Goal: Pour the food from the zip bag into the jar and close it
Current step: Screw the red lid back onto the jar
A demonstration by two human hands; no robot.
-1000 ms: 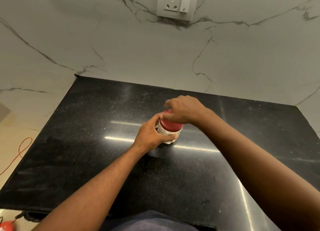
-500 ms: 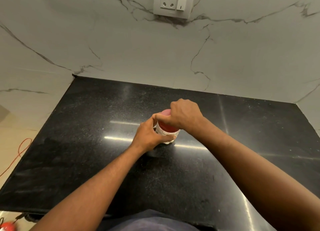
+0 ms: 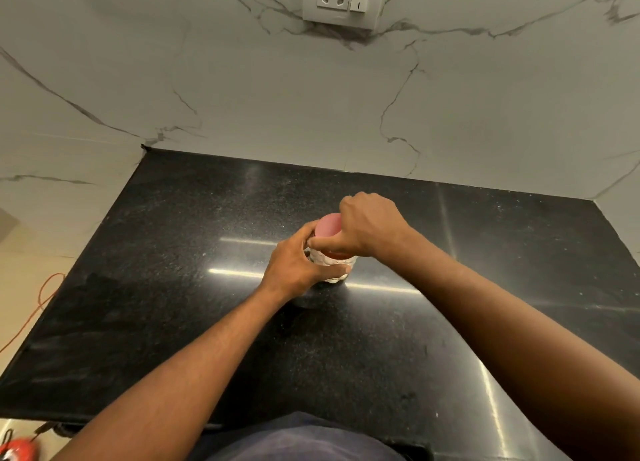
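The counter (image 3: 173,287) was a black speckled stone slab, polished enough to carry long streaks of reflected light, and it met a white marble-patterned wall (image 3: 242,97) veined in grey. A white socket plate with a switch (image 3: 341,0) sat high on that wall, directly behind the work. Off the counter's left edge an orange cable (image 3: 41,298) trailed across a pale floor, and a red object (image 3: 19,450) showed at the bottom left corner, too cut off to identify. Nothing else stood on the slab near the jar.

The jar (image 3: 334,261) stood upright near the middle of the counter, small and round, its side pale with a scalloped pattern. A smooth round pink-red lid (image 3: 329,225) sat on top. The left hand (image 3: 294,266) wrapped the jar's body from the near left side, fingers (image 3: 332,270) curled against its front. The right hand (image 3: 370,225) came over from the right and gripped the lid, thumb pressed along its near rim, covering its right half.
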